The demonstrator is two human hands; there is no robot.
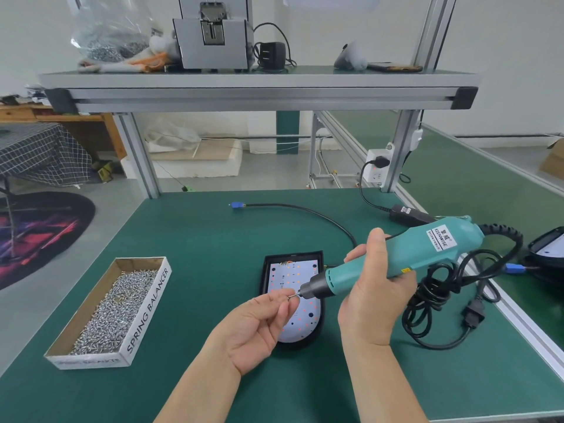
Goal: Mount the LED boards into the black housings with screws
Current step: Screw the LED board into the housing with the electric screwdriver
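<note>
Right hand (372, 288) is wrapped fully round the driver (427, 248) barrel, thumb on top. Left hand (259, 325) pinches one screw (292, 297) between thumb and forefinger, other fingers loosely curled, and holds it at the bit tip. Looks like loading the screw onto the bit; can't tell if it has seated. Driver lies close to level, nose pointing left and slightly down, cord end out to the right. LED board (293, 276) sits inside the housing (265, 270), flat on the green table (198, 239), directly under the bit and the pinched screw. Both hands hover above it, neither touching it as far as I can see. Housing's long axis runs away from the person, rounded end near, square end with the wires far. The next move hinges on one thing: the driver axis runs roughly across the board, not down into it, so it needs swinging nose-down to near vertical before it meets a hole. Dark holes show on the board's near half, partly hidden by the left hand; whether any screws are already in is too small to tell. Screw box (106, 312) sits well off to the left, on the left hand's side. Second housing (546, 248) sits at the far right edge, well apart. Risk: the screw drops off the bit during the tilt.
</note>
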